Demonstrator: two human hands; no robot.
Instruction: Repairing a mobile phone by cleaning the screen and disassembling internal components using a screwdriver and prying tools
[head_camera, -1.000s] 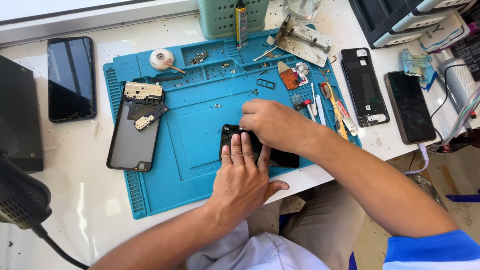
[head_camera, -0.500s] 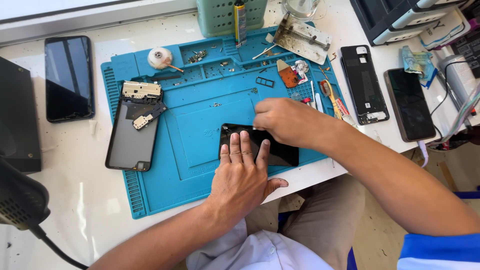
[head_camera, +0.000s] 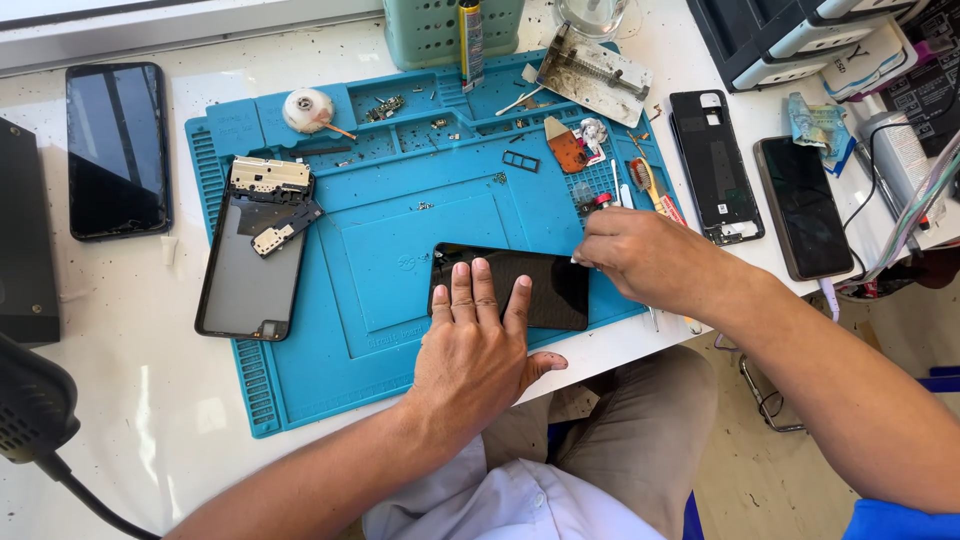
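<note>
Right hand (head_camera: 640, 262) now beside phone (head_camera: 540, 285)

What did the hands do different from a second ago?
The right hand slid from over the middle of the black phone out to its right edge, uncovering the screen. Whether it holds anything cannot be told. The left hand stayed flat on the phone, and the phone stayed on the blue mat. The opened phone on the left did not move.

Phone (head_camera: 540, 285) on mat (head_camera: 400, 250), opened phone (head_camera: 250, 250) left, two more right.
</note>
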